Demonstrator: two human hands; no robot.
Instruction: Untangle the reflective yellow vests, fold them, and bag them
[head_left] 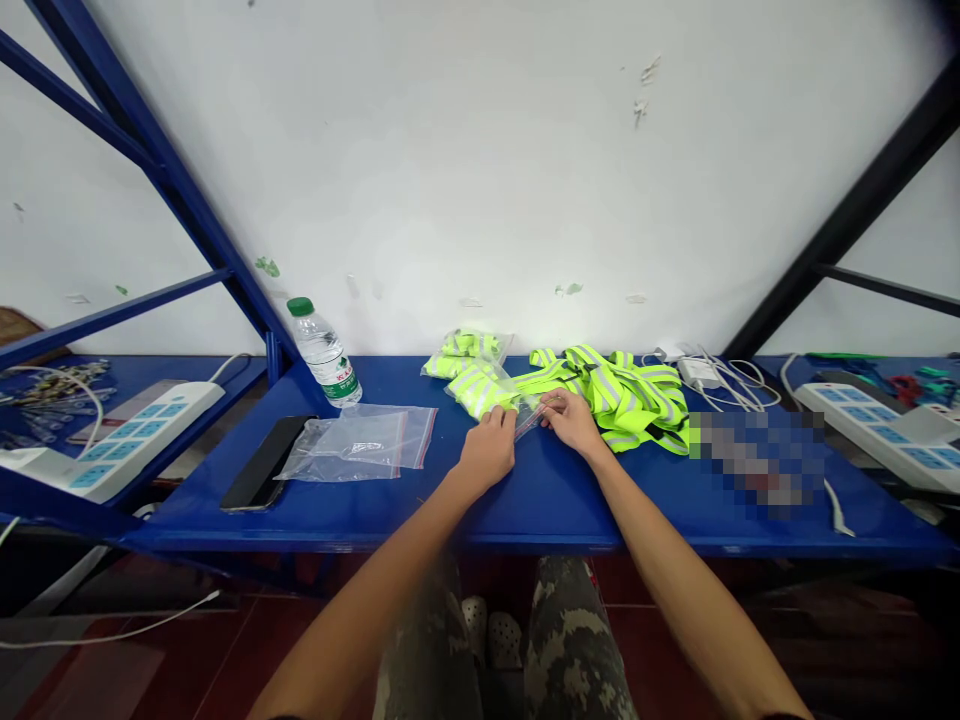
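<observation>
A clear plastic bag with folded yellow-green reflective strap [480, 391] in it lies near the middle of the blue table. My left hand [490, 446] is closed on its near side, fingers bent over the plastic. My right hand [571, 420] pinches the bag's open-looking edge on the right. Another bag of yellow-green strap [469, 350] lies just behind, against the wall. To the right is a loose heap of yellow-green reflective straps [634, 397], close beyond my right hand.
Empty clear bags [360, 443] partly cover a black phone [264, 465] at left, with a water bottle [327, 355] behind. A white charger and cable [701, 374] lie at right. Power strips [142, 435] flank the table, beside slanted metal frames.
</observation>
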